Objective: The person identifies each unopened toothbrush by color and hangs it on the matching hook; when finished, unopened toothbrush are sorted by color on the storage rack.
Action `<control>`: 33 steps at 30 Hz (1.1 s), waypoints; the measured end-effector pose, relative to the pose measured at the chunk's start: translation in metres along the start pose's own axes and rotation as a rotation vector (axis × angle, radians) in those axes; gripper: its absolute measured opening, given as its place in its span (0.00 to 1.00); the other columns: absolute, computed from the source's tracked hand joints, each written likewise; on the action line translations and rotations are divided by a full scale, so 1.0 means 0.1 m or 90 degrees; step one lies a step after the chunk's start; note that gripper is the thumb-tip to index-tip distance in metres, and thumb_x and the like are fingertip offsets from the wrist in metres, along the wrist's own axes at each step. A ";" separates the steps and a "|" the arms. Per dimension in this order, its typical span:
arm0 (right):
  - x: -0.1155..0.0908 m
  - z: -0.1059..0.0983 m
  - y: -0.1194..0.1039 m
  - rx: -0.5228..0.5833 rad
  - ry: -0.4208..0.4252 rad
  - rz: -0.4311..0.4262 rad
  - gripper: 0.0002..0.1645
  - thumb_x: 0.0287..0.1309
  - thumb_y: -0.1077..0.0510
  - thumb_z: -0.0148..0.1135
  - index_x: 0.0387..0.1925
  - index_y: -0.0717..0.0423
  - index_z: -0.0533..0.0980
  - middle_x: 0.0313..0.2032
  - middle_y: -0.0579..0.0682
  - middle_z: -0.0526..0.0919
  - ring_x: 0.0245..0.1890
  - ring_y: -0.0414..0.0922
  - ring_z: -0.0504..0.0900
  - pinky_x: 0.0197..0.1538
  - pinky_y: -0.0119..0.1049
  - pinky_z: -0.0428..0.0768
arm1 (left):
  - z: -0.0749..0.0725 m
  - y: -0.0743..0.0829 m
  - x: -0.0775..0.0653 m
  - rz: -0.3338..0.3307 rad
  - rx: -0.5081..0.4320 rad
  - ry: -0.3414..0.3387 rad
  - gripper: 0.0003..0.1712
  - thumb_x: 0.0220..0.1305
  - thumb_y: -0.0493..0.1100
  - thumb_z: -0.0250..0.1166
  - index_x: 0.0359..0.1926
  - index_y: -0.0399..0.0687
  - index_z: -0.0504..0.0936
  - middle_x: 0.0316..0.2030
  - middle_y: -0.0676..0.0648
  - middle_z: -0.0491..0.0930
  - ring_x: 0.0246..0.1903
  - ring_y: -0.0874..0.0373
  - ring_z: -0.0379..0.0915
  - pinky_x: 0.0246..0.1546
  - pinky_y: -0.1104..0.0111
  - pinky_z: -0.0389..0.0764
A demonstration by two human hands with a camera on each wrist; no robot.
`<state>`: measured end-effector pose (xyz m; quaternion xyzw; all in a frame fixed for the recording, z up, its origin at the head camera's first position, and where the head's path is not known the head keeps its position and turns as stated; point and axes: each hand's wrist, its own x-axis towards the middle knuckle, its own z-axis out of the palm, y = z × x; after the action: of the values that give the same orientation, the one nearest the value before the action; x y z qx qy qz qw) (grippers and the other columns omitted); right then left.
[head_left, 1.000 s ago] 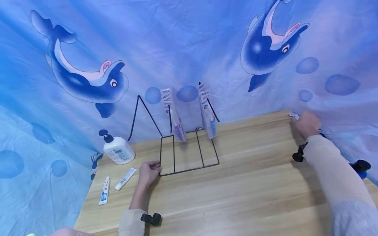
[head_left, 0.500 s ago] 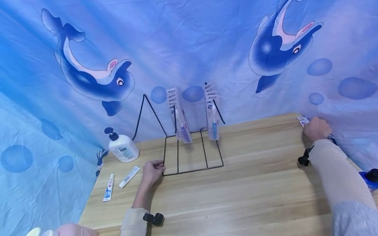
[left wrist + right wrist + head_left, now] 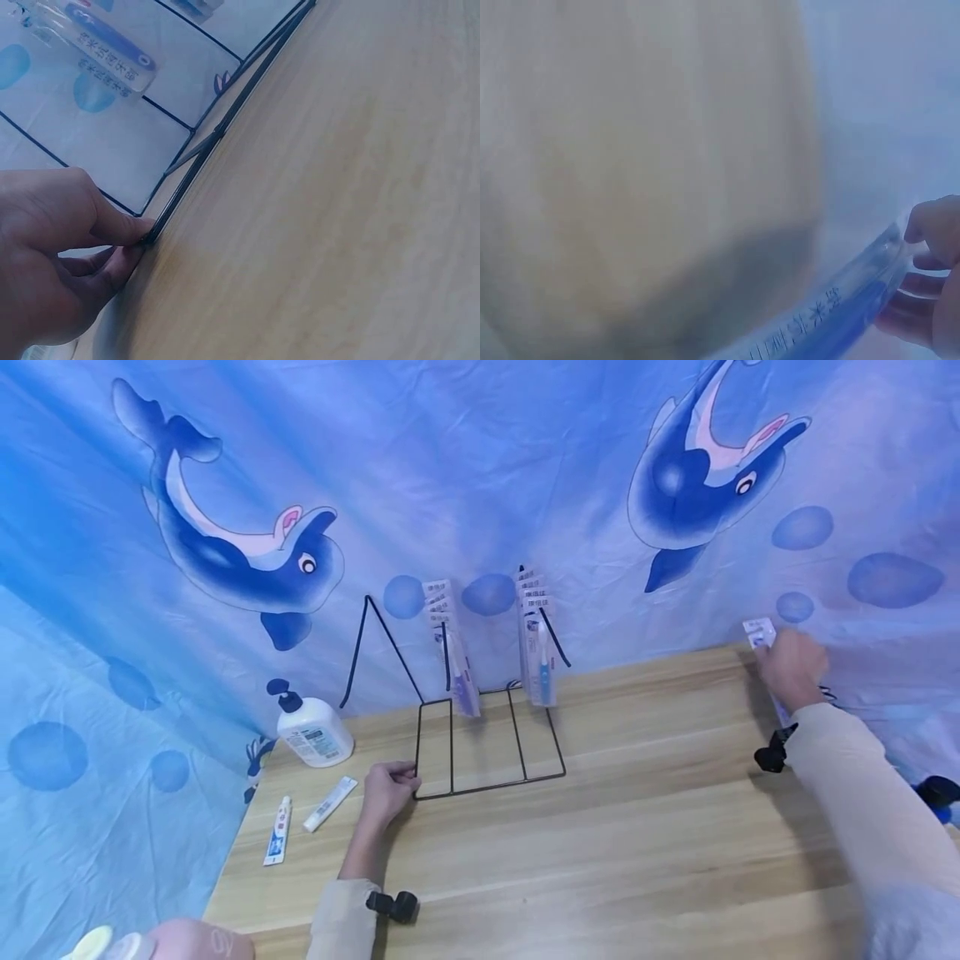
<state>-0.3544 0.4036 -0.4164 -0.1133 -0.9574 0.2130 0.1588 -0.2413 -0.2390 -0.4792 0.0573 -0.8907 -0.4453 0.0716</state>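
Note:
My left hand [image 3: 387, 793] pinches the front left corner of a black wire display rack [image 3: 487, 789], as the left wrist view shows with thumb and fingers on the wire. Packaged toothbrushes [image 3: 542, 660] hang in a row on the rack's right hook. Another row of packs with a purple toothbrush [image 3: 461, 685] in front hangs on the middle hook. At the table's far right my right hand [image 3: 793, 667] grips a packaged toothbrush [image 3: 840, 315], bluish in its clear pack, held above the tabletop. The rack's left arm carries nothing.
A white pump bottle [image 3: 313, 732] stands left of the rack. Two toothpaste tubes [image 3: 278, 831] lie in front of it. A pink bottle [image 3: 198, 939] is at the lower left, and a black-and-blue object [image 3: 937, 793] sits at the right edge. A dolphin-print curtain [image 3: 450, 468] hangs behind.
The right hand has lifted the packaged toothbrush off the table's far right corner, so more of the pack shows. My left hand stays on the rack corner. The head view has shifted slightly.

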 end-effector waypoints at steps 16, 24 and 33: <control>-1.00 -0.89 -1.98 0.165 0.258 -0.319 0.15 0.57 0.58 0.63 0.36 0.68 0.73 0.34 0.64 0.77 0.29 0.59 0.75 0.29 0.47 0.68 | -0.01 0.00 0.01 0.017 0.001 0.009 0.17 0.52 0.26 0.69 0.46 0.26 0.83 0.31 0.40 0.84 0.31 0.53 0.80 0.33 0.72 0.82; -1.71 -0.98 -2.64 0.265 0.272 -0.509 0.10 0.54 0.64 0.66 0.32 0.67 0.73 0.29 0.58 0.76 0.23 0.49 0.81 0.21 0.37 0.80 | -0.03 0.00 -0.01 0.006 -0.011 0.016 0.18 0.51 0.25 0.68 0.45 0.27 0.84 0.31 0.39 0.84 0.30 0.53 0.79 0.32 0.73 0.81; -2.22 -0.76 -3.07 0.374 0.200 -0.590 0.08 0.51 0.67 0.64 0.32 0.66 0.73 0.28 0.54 0.74 0.20 0.40 0.77 0.19 0.21 0.76 | 0.00 0.00 0.00 0.021 -0.010 0.014 0.17 0.50 0.24 0.69 0.44 0.26 0.84 0.30 0.39 0.84 0.29 0.52 0.80 0.33 0.69 0.84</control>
<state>-0.1685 0.0976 -0.2719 0.3370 -0.7724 0.3590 0.4011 -0.2417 -0.2395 -0.4794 0.0469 -0.8870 -0.4507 0.0894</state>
